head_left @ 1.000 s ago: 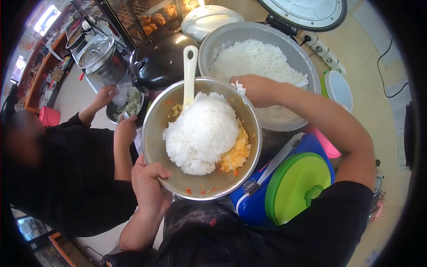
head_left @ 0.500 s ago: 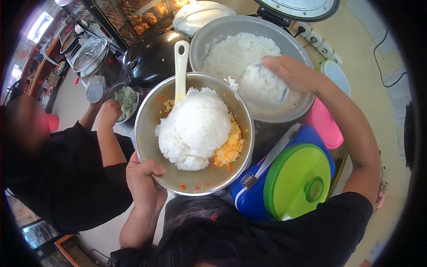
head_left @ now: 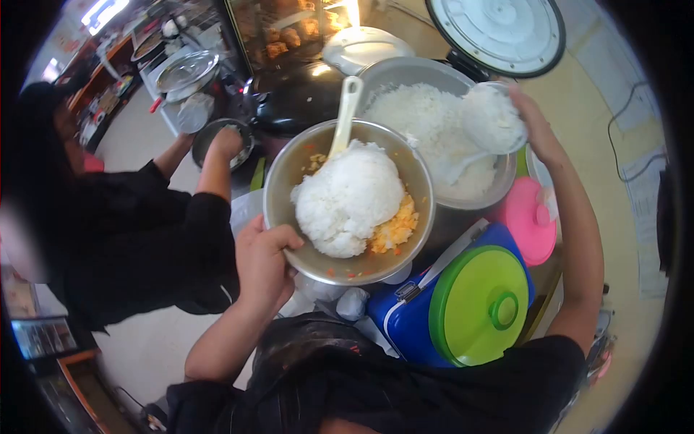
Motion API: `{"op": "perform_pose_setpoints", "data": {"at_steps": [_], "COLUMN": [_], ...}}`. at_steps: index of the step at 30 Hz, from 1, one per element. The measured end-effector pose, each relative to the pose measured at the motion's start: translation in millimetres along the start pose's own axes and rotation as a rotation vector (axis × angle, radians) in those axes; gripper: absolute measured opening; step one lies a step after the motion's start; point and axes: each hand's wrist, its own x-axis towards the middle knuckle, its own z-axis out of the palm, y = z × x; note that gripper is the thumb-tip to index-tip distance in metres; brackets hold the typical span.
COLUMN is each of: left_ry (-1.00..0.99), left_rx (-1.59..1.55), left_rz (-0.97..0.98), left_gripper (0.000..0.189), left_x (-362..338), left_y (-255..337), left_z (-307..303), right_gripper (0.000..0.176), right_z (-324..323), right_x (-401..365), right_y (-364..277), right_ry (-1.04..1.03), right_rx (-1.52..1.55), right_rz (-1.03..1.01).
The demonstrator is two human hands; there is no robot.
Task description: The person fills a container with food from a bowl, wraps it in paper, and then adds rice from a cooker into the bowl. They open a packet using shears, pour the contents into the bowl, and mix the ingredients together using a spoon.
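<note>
My left hand (head_left: 264, 264) is clamped on the near-left rim of the steel bowl (head_left: 347, 271), which is heaped with rice. My right hand (head_left: 533, 119) grips a rice-filled scoop (head_left: 491, 119) above the rice pot (head_left: 473, 201), far right.

Shiny metal mixing bowl (head_left: 289, 195), glossy plastic spoon (head_left: 345, 116), green plastic lid (head_left: 473, 304).

Pale floor (head_left: 126, 155) at left, a lit glass display case (head_left: 289, 25) behind.
</note>
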Motion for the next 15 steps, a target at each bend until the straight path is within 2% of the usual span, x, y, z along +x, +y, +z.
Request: {"op": "perform_pose_setpoints", "data": {"at_steps": [2,5,7,9,12,15], "left_ry": [-0.068,-0.076,-0.115,-0.122,-0.128,-0.139], "left_rx": [-0.027,-0.005,0.016,0.056,0.04,0.015], "left_rz": [0.019,0.028,0.045,0.042,0.048,0.042], "left_gripper": [0.021,0.018,0.019,0.025,0.024,0.023], "left_x": [0.7,-0.8,0.6,-1.3,-4.8,-3.2], "left_y": [0.4,2.0,1.4,2.1,4.7,3.3], "left_z": [-2.5,0.0,-0.4,1.0,1.5,2.1], "right_gripper": [0.047,0.045,0.043,0.051,0.047,0.048], "right_z": [17.1,49.7,94.6,146.6,169.5,183.2], "right_x": [-21.4,-41.2,-69.0,-92.0,-100.2,-115.3], "right_y": [-67.1,-120.1,-145.8,-148.1,-149.7,-140.0], "right_ry": [-0.018,-0.037,0.136,0.049,-0.002,0.0], "right_rx": [0.039,-0.489,-1.024,-1.252,-1.372,-1.416], "right_rz": [-0.136,-0.492,-0.816,-0.887,-0.971,-0.93]}}
